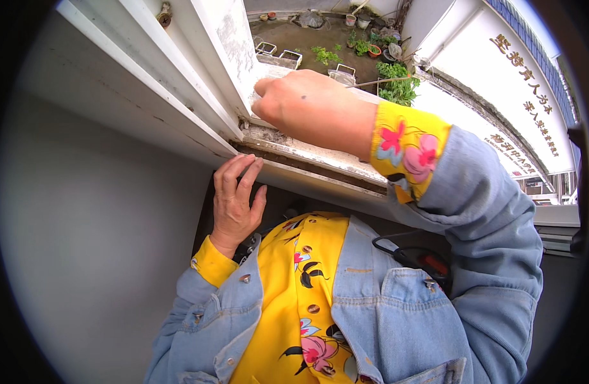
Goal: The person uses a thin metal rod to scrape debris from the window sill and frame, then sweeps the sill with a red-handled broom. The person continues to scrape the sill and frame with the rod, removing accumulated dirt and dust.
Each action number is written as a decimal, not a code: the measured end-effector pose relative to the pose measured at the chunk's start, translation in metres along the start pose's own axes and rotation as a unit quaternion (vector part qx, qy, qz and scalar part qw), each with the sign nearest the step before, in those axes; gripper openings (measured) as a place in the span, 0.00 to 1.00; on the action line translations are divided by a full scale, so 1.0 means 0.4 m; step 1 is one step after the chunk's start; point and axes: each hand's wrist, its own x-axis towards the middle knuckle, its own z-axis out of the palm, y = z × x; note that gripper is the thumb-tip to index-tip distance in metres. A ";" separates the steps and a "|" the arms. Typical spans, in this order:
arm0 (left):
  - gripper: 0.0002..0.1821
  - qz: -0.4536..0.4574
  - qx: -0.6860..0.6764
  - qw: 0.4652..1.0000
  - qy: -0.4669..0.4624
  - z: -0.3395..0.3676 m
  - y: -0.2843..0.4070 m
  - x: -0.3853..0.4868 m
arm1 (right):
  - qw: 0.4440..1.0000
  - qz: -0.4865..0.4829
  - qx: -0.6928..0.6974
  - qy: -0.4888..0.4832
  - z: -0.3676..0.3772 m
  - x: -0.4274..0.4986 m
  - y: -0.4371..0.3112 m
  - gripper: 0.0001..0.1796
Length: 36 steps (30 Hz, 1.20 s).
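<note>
My left hand rests its fingertips on the inner edge of a white window frame, near the corner, fingers slightly apart and holding nothing. My right hand reaches over the sliding track to the outer side of the window. It is curled, its back towards me, close to the white upright jamb. Its fingertips and anything in them are hidden. The track looks dirty, with dark grime and flaking along the outer sill. Behind the right wrist shows a thin rod; whether the hand touches it I cannot tell.
A grey wall stands close on my left. A screw projects from the upper frame. Below outside lies a courtyard with potted plants, and a white wall bearing writing. A black cable hangs at my right side.
</note>
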 end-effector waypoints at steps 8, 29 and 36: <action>0.35 0.005 0.007 1.000 -0.005 -0.002 0.003 0.003 | 0.994 0.010 0.014 -0.105 -0.010 -0.009 -0.034 0.04; 0.34 0.010 0.012 1.000 -0.011 -0.005 0.004 0.008 | 0.999 0.014 -0.004 -0.030 0.011 0.036 -0.024 0.04; 0.35 0.003 0.005 1.000 -0.008 0.000 0.002 0.003 | 0.984 -0.003 -0.030 -0.174 -0.052 -0.046 0.007 0.04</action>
